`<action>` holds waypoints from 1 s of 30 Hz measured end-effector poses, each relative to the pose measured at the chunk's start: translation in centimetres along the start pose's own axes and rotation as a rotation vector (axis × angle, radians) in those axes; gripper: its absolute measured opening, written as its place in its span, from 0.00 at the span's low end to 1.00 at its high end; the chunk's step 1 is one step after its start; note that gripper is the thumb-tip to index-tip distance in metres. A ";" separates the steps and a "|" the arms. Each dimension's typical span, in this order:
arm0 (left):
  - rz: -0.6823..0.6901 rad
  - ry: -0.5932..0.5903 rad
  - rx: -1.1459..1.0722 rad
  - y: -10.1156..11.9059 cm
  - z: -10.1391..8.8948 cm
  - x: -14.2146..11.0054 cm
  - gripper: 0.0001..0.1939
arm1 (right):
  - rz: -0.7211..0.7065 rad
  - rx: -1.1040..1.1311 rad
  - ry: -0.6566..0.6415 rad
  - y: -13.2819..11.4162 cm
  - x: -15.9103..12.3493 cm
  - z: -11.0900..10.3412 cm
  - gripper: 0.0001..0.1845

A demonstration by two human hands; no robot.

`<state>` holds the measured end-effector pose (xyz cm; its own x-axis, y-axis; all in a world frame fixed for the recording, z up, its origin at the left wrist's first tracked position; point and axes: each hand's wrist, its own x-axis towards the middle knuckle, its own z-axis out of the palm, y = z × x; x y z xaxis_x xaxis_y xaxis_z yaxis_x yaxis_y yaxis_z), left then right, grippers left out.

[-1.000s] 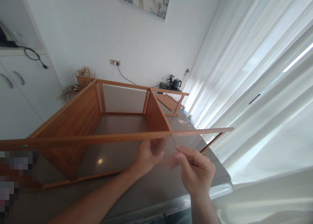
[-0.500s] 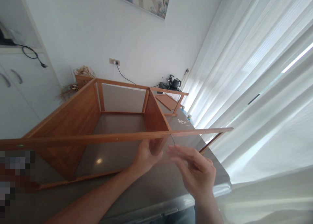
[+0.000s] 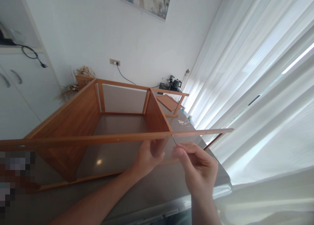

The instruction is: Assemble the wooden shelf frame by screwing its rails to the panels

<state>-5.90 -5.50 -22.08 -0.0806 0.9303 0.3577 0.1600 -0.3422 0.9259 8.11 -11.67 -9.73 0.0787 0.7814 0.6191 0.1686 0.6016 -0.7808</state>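
A brown wooden shelf frame (image 3: 80, 120) lies on its side on a grey table (image 3: 157, 189). Its long front rail (image 3: 103, 139) runs across the view. My left hand (image 3: 147, 158) grips the lower end of the upright divider panel (image 3: 157, 120) just under that rail, fingers curled round it. My right hand (image 3: 198, 169) is closed in a pinch on a thin metal tool (image 3: 173, 140), whose tip points up at the joint of rail and divider.
A loose wooden panel (image 3: 169, 102) lies at the table's far end. Behind it stand a dark kettle set (image 3: 175, 84), a wall socket with cord (image 3: 115, 62) and white cabinets (image 3: 14, 87). White curtains (image 3: 257, 87) hang close on the right. A blurred patch (image 3: 17, 176) covers the lower left.
My right hand has closed from loosely spread fingers into a pinch on the thin tool and risen slightly toward the joint. My left hand and the frame stay put.
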 end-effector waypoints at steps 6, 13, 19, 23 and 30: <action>0.111 0.118 0.138 3.6 -0.4 1.1 0.23 | 0.094 0.132 -0.012 -0.2 0.1 0.2 0.02; 0.158 0.361 0.105 6.4 2.3 1.6 0.25 | 0.083 0.111 -0.022 0.2 0.0 0.2 0.04; 0.206 0.427 0.004 5.8 4.0 1.4 0.30 | 0.024 -0.012 -0.031 0.0 0.1 0.1 0.05; 0.187 0.378 0.006 5.9 3.9 1.3 0.27 | -0.018 -0.044 -0.039 0.1 0.2 -0.1 0.06; 0.223 0.360 -0.062 6.5 3.7 1.2 0.36 | -0.077 -0.072 -0.021 0.3 0.1 0.1 0.07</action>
<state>-1.36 -6.11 -16.12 -0.3905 0.7312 0.5593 0.1540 -0.5471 0.8228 8.13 -11.37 -9.87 0.0421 0.7374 0.6741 0.2437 0.6468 -0.7227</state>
